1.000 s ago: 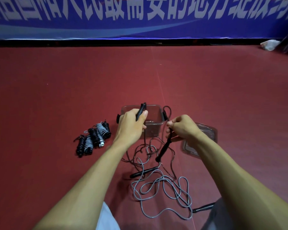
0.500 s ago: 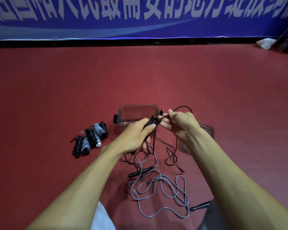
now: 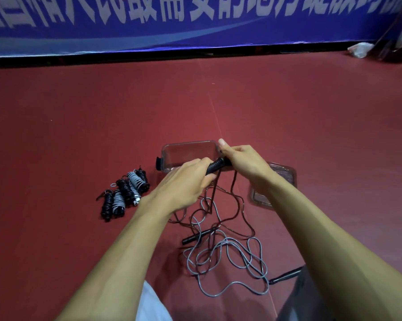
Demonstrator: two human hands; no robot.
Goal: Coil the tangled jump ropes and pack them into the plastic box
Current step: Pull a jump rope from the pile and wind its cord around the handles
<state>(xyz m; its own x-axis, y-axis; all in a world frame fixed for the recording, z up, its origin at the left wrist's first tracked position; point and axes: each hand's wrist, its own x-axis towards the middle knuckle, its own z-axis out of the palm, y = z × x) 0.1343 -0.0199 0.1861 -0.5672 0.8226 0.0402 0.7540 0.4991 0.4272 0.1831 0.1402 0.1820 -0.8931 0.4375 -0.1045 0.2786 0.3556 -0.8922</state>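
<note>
1. Nearest the person, on the red floor [image 3: 79, 135], a grey rope [image 3: 227, 239] lay in loose, tangled loops, with one loose handle [image 3: 200, 236] at its far edge and another handle [image 3: 285, 276] by the right knee.
2. Just beyond, a dark rope [image 3: 235, 181] hung down from the hands to the floor and sprawled over the grey loops.
3. Both forearms reached forward and met above the tangle. The left hand [image 3: 183, 181] was palm down, with its fingers curled round a black handle [image 3: 216, 166].
4. The right hand [image 3: 244, 161] gripped the far end of that handle, thumb raised.
5. A second before, the hands were apart, each with its own handle; half a second before, a rope loop arched above the right hand, and it no longer showed.
6. Behind the hands stood the plastic box [image 3: 188, 154], open, with its lid [image 3: 285, 179] on the floor to the right.
7. Left of the box lay the coiled ropes [image 3: 123, 193], bundled side by side.
</note>
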